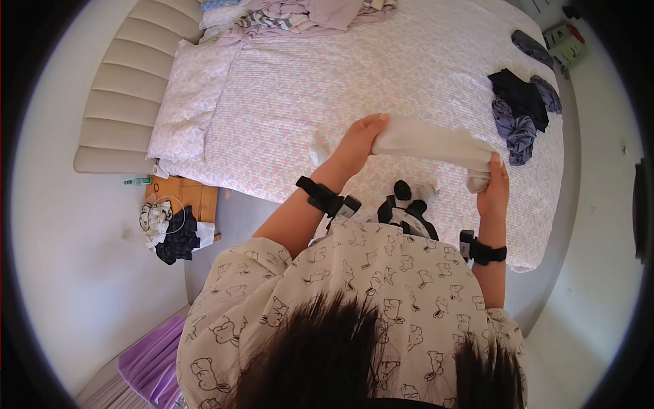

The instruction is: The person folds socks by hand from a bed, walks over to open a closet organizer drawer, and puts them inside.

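Observation:
A long white sock is stretched sideways above the bed between both my hands. My left hand pinches one end of it. At the other end, where the fabric hangs in a fold, my right hand is closed on the sock. Below it, near my body, a small black bundle and a whitish bundle lie on the bed; their kind is hard to tell. Beside my left wrist lies another small white cloth item, partly hidden by the arm.
The bed has a floral sheet and a pillow by the padded headboard. Dark clothes lie at the right edge, bunched bedding at the far side. A wooden nightstand stands at left.

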### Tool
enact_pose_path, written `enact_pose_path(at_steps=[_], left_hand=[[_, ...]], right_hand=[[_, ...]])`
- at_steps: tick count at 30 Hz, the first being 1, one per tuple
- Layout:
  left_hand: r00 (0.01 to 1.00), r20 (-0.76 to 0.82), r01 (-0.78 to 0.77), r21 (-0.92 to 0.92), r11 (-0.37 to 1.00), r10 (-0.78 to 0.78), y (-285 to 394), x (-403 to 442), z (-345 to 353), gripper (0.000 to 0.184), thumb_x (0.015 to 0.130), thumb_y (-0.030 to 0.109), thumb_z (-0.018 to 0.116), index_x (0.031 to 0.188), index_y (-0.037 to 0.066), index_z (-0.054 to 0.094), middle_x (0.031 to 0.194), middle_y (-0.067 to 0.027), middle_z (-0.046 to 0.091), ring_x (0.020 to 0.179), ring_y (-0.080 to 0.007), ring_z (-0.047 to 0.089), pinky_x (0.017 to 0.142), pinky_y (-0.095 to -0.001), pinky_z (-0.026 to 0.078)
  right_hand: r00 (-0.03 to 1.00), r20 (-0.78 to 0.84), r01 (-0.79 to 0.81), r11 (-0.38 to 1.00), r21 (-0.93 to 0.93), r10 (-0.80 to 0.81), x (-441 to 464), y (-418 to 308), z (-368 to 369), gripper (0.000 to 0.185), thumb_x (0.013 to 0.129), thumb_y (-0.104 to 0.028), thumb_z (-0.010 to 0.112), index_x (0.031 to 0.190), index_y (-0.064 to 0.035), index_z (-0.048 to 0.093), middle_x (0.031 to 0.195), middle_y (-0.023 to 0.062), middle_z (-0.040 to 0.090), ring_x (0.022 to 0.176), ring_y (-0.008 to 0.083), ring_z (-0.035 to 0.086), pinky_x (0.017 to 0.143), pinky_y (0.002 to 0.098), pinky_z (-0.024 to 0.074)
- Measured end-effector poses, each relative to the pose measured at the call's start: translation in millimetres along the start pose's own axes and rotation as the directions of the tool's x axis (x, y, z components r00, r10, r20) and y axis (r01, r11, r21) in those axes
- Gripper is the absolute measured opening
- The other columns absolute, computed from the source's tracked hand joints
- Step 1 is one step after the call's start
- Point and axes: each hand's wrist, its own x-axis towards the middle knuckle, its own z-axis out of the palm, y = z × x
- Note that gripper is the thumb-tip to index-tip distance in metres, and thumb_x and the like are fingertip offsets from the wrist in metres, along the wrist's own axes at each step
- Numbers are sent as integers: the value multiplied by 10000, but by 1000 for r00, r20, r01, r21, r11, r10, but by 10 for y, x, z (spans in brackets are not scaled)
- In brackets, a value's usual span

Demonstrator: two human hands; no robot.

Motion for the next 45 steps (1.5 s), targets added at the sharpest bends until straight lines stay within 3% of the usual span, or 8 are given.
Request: enact_pose_path(at_steps=[9,13,15,17,21,38,40,45], left_hand=[[900,-81,-391,289,874,429,109,-117,86,188,907,266,451,947,105,539,821,40,531,722,-60,481,659,-210,401],[932,-90,-352,17,936,352,226,-166,96,230,897,316,441,983,136,556,873,15,551,694,-75,474,568,-192,392],[982,43,134,527,839,-184,323,-192,158,288,872,381,461,1039,171,565,985,-7,546,730,-91,499,522,-211,420],[948,269,-25,595,803,-170,141,-180,313,335,847,426,480,1070,190,560,1103,-8,503,780,-127,497,499,-215,418],[910,359,-402,632,663,209,-179,-142,608,369,793,329,606,1056,81,536,1009,-52,542,866,-125,495,664,-254,439],[763,121,-577,570,584,635,-153,-292,519,159,831,184,573,835,26,592,770,-30,500,646,-90,449,571,-236,372],[964,264,-77,365,928,-24,-239,-288,400,212,811,244,591,841,35,607,740,-32,527,651,-85,449,556,-227,365],[945,299,-155,767,622,-133,-372,-178,203,343,735,341,636,849,17,611,713,-72,587,673,-119,528,590,-275,407]], right_hand=[[997,65,47,993,-105,-41,-118,-50,55,304,913,-221,425,1129,-20,496,1040,54,551,945,123,506,814,248,397],[994,109,10,982,187,-31,-133,-153,47,353,849,-116,400,1192,-40,429,1143,75,474,1027,141,459,869,261,367],[984,174,22,988,150,-48,-167,-205,118,385,824,-114,413,1202,-43,421,1155,77,463,1041,149,452,885,269,359],[965,256,30,992,121,-60,-194,-251,290,418,799,-112,425,1211,-46,413,1167,78,453,1056,157,446,901,277,351],[931,365,-31,995,96,-6,-340,-178,552,451,790,-90,446,1235,-57,382,1165,72,450,1073,160,438,922,289,345],[955,295,176,755,-632,24,-82,638,477,354,756,10,519,1083,-81,418,816,35,525,694,123,513,624,259,436],[955,297,218,672,-708,2,42,786,281,346,751,11,529,1069,-75,422,790,36,522,696,118,509,620,260,435],[951,295,99,817,-568,89,26,570,218,236,724,15,481,945,-69,489,781,8,510,704,95,480,650,232,403]])
